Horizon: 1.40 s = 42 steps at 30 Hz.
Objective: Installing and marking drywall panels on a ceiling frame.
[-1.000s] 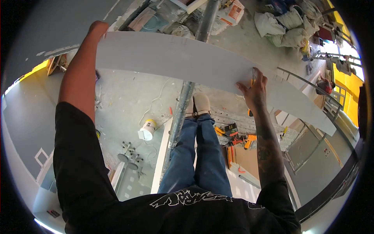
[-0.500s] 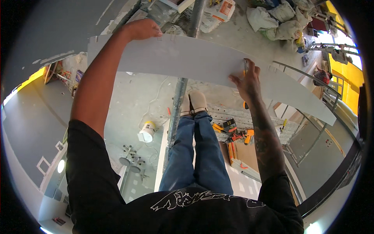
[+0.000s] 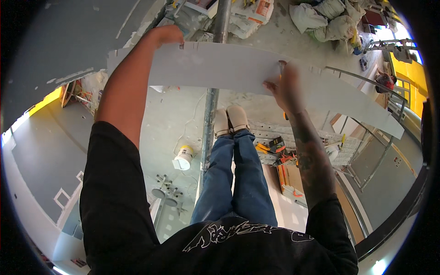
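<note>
In the head view, a metal pole (image 3: 209, 119) runs up the middle and passes behind the work, in line with the floor beyond. Lower down, a white bucket (image 3: 183, 160) with a yellow rim sits on the floor, left of the pole. Power tools (image 3: 278, 145) in orange, black and red lie near a perforated plank (image 3: 298, 134); white sacks (image 3: 330, 17) are heaped at upper right, near a metal railing (image 3: 366, 82) and a person in red (image 3: 386, 81).

The pale grey panel (image 3: 220, 66) lies crosswise ahead of the wearer's shoes (image 3: 237, 118), long and smooth, with small marks near its far edge (its curve may be partly the lens). The left hand (image 3: 167, 35) is at that edge, fingers bent; how firmly they grip, I cannot tell. The right hand (image 3: 288, 89), blurred, has its fingers closed round a slim tool (image 3: 282, 68) over the panel.
</note>
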### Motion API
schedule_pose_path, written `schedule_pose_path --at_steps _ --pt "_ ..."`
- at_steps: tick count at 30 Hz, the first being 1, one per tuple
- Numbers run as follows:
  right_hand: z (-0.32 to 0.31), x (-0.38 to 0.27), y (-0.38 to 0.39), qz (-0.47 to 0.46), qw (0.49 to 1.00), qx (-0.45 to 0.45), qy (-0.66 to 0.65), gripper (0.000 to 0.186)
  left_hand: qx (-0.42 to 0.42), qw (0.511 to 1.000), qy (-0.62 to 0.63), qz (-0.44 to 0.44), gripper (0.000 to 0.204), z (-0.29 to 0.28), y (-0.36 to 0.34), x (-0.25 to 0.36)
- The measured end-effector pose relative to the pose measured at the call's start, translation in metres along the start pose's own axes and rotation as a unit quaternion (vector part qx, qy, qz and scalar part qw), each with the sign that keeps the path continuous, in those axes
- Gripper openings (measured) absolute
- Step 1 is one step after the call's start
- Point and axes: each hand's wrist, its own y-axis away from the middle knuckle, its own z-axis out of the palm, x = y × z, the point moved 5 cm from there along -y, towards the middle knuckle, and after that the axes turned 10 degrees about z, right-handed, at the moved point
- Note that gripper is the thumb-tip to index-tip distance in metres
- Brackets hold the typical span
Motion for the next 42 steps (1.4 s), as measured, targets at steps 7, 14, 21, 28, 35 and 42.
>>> schedule_pose_path --at_steps 7,14,21,28,35,42 --pt "0.014 -0.027 0.004 -0.031 0.999 -0.004 -0.039 0.082 0.124 0.961 -0.246 0.005 0.027 -0.022 -0.022 -0.086" --pt "0.004 -0.003 -0.001 0.001 1.0 -0.011 -0.017 0.084 0.074 0.996 -0.004 0.049 0.032 0.011 0.009 0.016" --pt "0.005 -0.009 -0.003 -0.003 1.0 -0.013 -0.011 0.088 -0.003 0.999 0.013 0.038 0.034 0.012 0.024 0.026" --pt "-0.004 -0.015 -0.012 -0.015 0.999 0.017 -0.024 0.091 0.048 0.997 0.05 0.046 0.028 0.005 0.003 0.017" --pt "0.006 0.002 -0.012 -0.021 0.997 0.018 -0.07 0.089 0.017 0.999 0.023 -0.046 0.038 0.01 -0.018 0.02" --pt "-0.004 -0.009 -0.01 -0.046 0.991 0.051 -0.115 0.086 0.229 0.953 0.004 -0.197 0.041 -0.025 -0.033 -0.03"
